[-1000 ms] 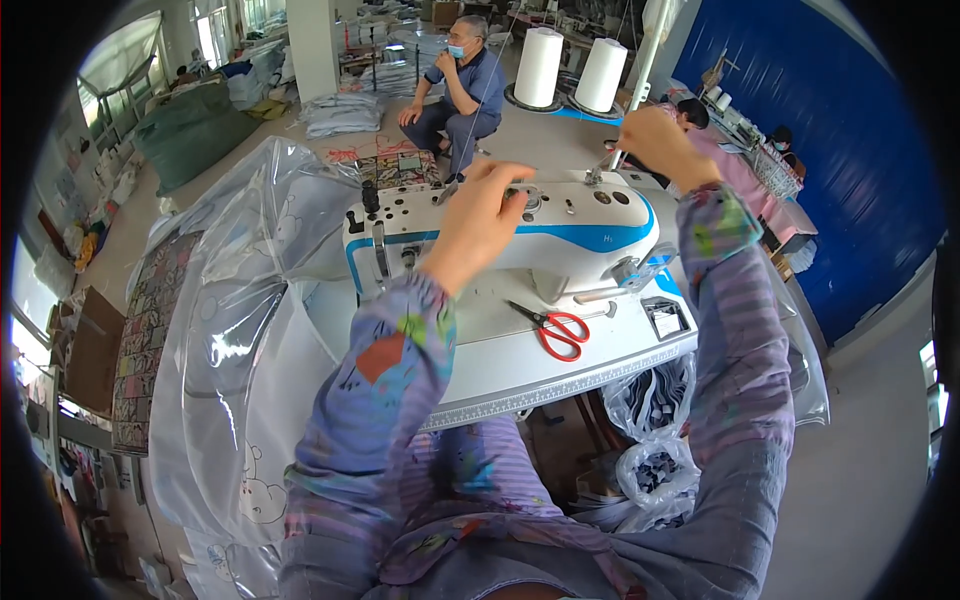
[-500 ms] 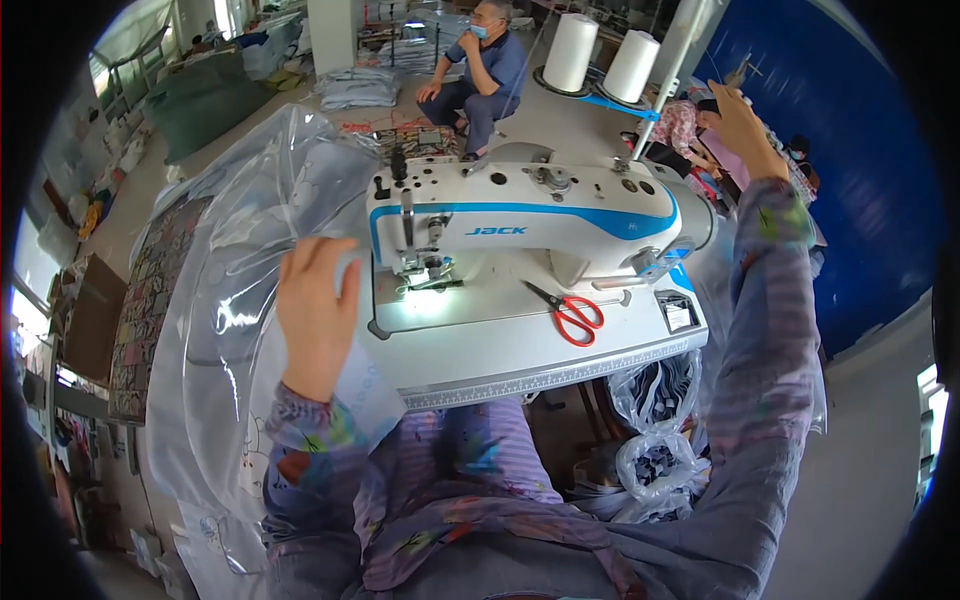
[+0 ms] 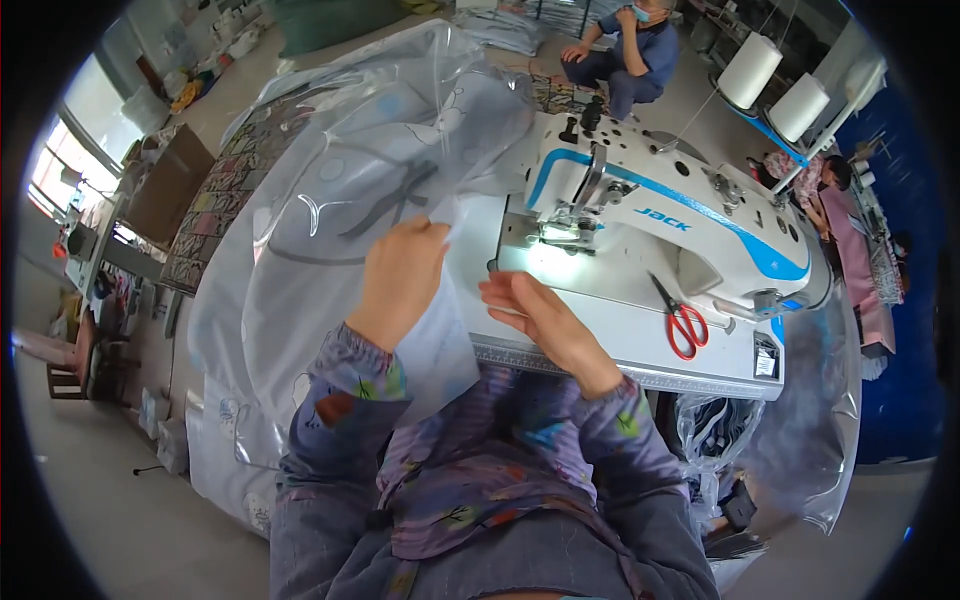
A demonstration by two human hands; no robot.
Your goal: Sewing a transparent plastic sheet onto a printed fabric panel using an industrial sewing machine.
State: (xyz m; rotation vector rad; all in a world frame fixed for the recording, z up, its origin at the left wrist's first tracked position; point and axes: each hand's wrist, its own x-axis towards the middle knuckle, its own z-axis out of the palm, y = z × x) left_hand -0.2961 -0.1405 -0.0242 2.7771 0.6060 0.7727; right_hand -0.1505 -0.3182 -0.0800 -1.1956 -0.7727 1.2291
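Note:
My left hand (image 3: 398, 278) is closed at the near-left of the sewing machine (image 3: 670, 200), its fingers pinching the edge of a clear plastic sheet with pale prints (image 3: 330, 215). The sheet drapes in folds over the left side, and one flap hangs below the hand. My right hand (image 3: 548, 328) hovers over the front edge of the white machine bed, holding nothing, its fingers stretched toward the left hand. A lit needle area (image 3: 565, 240) lies beyond both hands. Red-handled scissors (image 3: 685, 325) rest on the bed, to the right of my right hand.
Two white thread cones (image 3: 750, 70) stand on a rack behind the machine. Below the bed at right hangs a plastic bag of dark pieces (image 3: 715, 425). A seated person (image 3: 630, 50) is at the back, another person at far right. A cardboard box (image 3: 165, 185) stands left.
My right hand has come down from the thread rack to the bed's front edge. My left hand has closed on the sheet. The view has swung left.

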